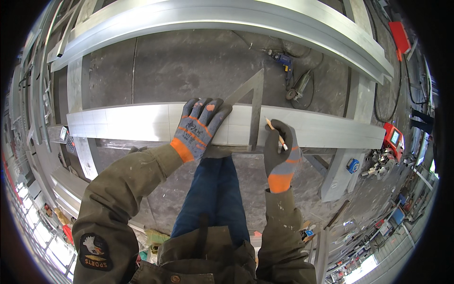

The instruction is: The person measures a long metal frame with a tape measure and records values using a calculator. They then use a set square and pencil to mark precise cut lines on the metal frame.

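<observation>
A long silvery metal bar lies crosswise in front of me, with thin lines across its face. On it rests a metal triangle square, its pointed end reaching past the bar's far edge. My left hand, in a grey glove with orange stripes, presses over the left part of the square and the bar, fingers close together; its thumb is hard to make out. Just right of the square's straight edge, my right hand pinches a pencil. The pencil's tip points up and left, close to the bar's face.
Wider metal profiles span the far side. A blue power drill and an angle grinder lie beyond the bar with cables. Toward the right are a blue tape measure and a red device. A calculator sits left.
</observation>
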A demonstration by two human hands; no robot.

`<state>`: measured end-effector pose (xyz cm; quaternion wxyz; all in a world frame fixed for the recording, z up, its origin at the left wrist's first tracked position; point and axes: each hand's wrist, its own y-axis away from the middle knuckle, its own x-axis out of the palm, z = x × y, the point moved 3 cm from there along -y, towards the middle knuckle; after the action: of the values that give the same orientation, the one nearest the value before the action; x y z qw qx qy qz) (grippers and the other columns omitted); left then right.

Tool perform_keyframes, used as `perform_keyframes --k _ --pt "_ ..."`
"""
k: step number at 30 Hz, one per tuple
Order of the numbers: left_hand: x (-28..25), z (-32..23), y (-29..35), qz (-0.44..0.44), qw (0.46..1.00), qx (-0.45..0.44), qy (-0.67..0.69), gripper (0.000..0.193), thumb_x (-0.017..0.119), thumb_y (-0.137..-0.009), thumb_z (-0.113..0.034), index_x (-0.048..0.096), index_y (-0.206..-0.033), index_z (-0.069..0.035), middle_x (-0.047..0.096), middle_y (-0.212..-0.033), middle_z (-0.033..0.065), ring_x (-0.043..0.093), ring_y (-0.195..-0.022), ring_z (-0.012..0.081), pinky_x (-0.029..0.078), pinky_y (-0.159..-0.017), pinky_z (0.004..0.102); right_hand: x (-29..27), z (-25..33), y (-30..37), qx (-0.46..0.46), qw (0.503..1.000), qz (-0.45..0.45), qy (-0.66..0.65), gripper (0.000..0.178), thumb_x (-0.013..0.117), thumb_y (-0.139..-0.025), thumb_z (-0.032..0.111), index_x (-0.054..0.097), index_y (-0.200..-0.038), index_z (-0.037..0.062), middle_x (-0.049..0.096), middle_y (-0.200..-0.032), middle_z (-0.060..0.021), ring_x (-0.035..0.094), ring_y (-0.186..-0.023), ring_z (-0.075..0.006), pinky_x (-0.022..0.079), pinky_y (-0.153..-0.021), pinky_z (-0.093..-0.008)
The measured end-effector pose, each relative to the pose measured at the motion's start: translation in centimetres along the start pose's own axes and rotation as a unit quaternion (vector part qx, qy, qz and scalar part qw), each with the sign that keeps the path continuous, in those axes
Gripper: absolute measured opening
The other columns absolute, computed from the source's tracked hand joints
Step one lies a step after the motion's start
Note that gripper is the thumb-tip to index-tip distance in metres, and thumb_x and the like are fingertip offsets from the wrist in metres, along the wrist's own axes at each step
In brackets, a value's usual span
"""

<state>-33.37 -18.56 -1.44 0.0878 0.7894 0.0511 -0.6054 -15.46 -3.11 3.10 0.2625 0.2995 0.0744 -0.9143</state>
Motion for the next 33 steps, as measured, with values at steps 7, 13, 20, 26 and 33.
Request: perform_keyframes --k 7,13,20,26,33 --pt "-0.1 0.0 0.2 0.019 1.0 -0.003 0.009 0.106 0.077 -0.074 -0.068 0.046 -0.157 -0.009 0.042 -0.156 0.0222 0.041 -0.144 0.0445 0.025 -0.123 0.0624 1.4 0.3 -1.1 0.011 1.0 0.011 0.007 0.017 0.067 -0.099 0.01 0.072 -0.111 -0.0009 0.074 -0.107 -0.0177 0.072 -0.097 -0.034 0.057 -0.086 -0.0409" --pt "-0.6 -0.2 0.1 0.044 0.995 -0.022 0.084 0.092 0.068 -0.091 -0.057 0.036 -0.166 -0.015 0.039 -0.162 0.0228 0.04 -0.147 0.0471 0.019 -0.127 0.0647 1.7 0.7 -1.5 -0.009 1.0 0.005 0.017 0.017 0.066 -0.1 0.011 0.072 -0.111 -0.0014 0.074 -0.106 -0.0185 0.072 -0.097 -0.0357 0.057 -0.086 -0.0423" --pt "-0.2 -0.2 0.0 0.041 0.999 -0.01 0.034 0.099 0.069 -0.088 -0.066 0.036 -0.166 -0.015 0.043 -0.159 0.0219 0.043 -0.144 0.0456 0.021 -0.126 0.0644 1.8 0.5 -1.5 -0.005 0.999 0.006 0.033 0.018 0.066 -0.1 0.011 0.072 -0.111 -0.0015 0.074 -0.106 -0.0193 0.072 -0.096 -0.0364 0.057 -0.085 -0.0429" --pt "-0.4 -0.2 0.0 0.035 0.997 -0.017 0.064 0.095 0.069 -0.089 -0.063 0.038 -0.164 -0.015 0.045 -0.156 0.0208 0.044 -0.143 0.0446 0.023 -0.125 0.0642 1.5 0.4 -1.1 -0.015 0.999 0.012 0.03 0.013 0.068 -0.096 0.005 0.072 -0.107 -0.0007 0.074 -0.103 -0.0187 0.071 -0.095 -0.0364 0.057 -0.082 -0.0426" --pt "-0.6 -0.3 0.0 0.039 0.998 -0.013 0.048 0.092 0.07 -0.089 -0.057 0.039 -0.163 -0.012 0.045 -0.154 0.0207 0.045 -0.14 0.043 0.024 -0.124 0.0629 0.5 0.7 0.4 -0.049 0.995 0.052 0.07 0.013 0.067 -0.093 -0.003 0.071 -0.106 0.0001 0.073 -0.101 -0.0165 0.071 -0.094 -0.0339 0.056 -0.08 -0.0415"
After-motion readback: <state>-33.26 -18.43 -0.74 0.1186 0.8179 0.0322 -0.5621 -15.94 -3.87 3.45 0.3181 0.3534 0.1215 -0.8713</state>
